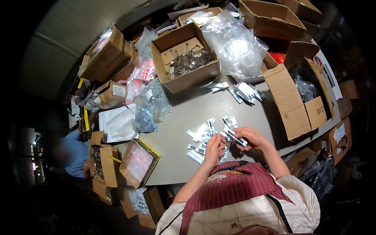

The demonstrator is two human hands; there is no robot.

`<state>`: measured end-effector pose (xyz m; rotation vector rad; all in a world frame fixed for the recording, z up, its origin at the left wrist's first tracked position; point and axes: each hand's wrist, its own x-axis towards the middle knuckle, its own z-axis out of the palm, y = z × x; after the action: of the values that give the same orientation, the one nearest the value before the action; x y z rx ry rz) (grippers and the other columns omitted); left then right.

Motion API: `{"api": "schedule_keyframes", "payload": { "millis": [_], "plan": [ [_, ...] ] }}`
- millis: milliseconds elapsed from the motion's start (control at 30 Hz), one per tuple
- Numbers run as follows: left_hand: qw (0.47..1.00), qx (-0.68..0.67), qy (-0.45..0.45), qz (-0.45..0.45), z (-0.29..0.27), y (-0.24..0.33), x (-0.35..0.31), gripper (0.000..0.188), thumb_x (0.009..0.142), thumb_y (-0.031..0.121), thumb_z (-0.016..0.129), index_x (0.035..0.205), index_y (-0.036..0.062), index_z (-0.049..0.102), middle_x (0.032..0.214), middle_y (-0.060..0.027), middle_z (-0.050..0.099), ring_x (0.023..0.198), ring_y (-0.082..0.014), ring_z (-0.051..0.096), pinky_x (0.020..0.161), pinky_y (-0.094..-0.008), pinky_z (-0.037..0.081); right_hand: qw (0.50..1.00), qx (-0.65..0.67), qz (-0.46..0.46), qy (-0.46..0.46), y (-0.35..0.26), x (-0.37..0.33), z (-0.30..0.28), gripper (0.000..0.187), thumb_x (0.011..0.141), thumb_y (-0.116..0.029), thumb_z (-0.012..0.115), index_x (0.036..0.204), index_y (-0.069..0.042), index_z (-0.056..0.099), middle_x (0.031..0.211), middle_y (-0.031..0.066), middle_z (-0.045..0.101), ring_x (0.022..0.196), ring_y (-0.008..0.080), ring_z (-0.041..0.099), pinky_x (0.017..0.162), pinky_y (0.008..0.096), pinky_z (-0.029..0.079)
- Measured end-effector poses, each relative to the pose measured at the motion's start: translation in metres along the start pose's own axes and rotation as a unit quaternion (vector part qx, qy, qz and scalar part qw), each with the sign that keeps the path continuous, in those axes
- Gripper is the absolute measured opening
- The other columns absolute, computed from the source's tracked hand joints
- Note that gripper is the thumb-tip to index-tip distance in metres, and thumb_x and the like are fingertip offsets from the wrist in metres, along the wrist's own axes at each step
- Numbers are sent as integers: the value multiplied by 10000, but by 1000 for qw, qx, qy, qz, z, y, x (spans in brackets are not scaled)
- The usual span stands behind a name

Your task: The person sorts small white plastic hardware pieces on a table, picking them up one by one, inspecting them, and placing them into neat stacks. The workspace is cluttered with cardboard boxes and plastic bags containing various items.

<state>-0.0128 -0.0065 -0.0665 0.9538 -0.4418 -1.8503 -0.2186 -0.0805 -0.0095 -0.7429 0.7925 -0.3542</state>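
My right hand [250, 138] grips a narrow silvery metal housing [234, 135] with dark slots, holding it above the grey table. Close by on its left, my left hand [214, 149] is closed with thumb and fingers pinched together; whatever sits between them is too small to make out. Under and around both hands lies a loose pile of similar metal housings [197, 152]. Farther off, a second cluster of these housings [246, 93] lies side by side on the grey table [196, 107].
Beyond the hands stands a cardboard box [192, 81] of metal parts, beside a large clear plastic bag [235, 47]. An open carton [288, 103] is at the right. Bags of small hardware [156, 100] lie left, near a yellow-edged box [137, 162]. A person in blue [76, 156] is at far left.
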Motion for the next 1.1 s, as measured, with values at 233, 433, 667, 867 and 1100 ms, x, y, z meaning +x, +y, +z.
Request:
{"api": "schedule_keyframes", "payload": {
  "millis": [233,433,667,867,1100],
  "plan": [
    [972,154,132,120,3,31,-1,316,1044,325,490,920,55,595,598,85,336,505,-12,285,445,-191,210,996,50,-59,49,10,3,-11,222,957,-253,496,955,-47,580,624,71,594,418,84,460,371,205,342],
    [915,323,198,141,-24,54,-8,162,936,208,630,939,57,690,599,93,475,539,-9,436,472,-222,335,983,86,-87,139,8,-8,-20,218,973,-247,473,904,-63,567,606,45,558,434,73,427,381,206,306],
    [734,671,2,108,-37,64,18,282,858,234,685,1123,161,747,822,-118,727,772,-269,711,716,-366,532,990,31,-77,115,24,3,-16,232,978,-243,489,885,-55,589,638,35,589,456,69,475,391,214,329],
    [740,664,-100,-42,-25,100,44,249,845,248,690,1064,145,749,826,-130,708,732,-262,685,701,-376,524,994,24,-48,100,33,18,-11,214,973,-245,508,922,-57,598,646,35,592,457,75,481,396,215,348],
    [693,702,-160,40,-47,86,67,212,873,207,683,1050,93,700,822,-47,668,770,-162,631,719,-334,507,993,30,-37,111,36,18,-10,213,980,-240,507,937,-51,596,642,34,588,455,75,477,389,214,345]
  ]
}}
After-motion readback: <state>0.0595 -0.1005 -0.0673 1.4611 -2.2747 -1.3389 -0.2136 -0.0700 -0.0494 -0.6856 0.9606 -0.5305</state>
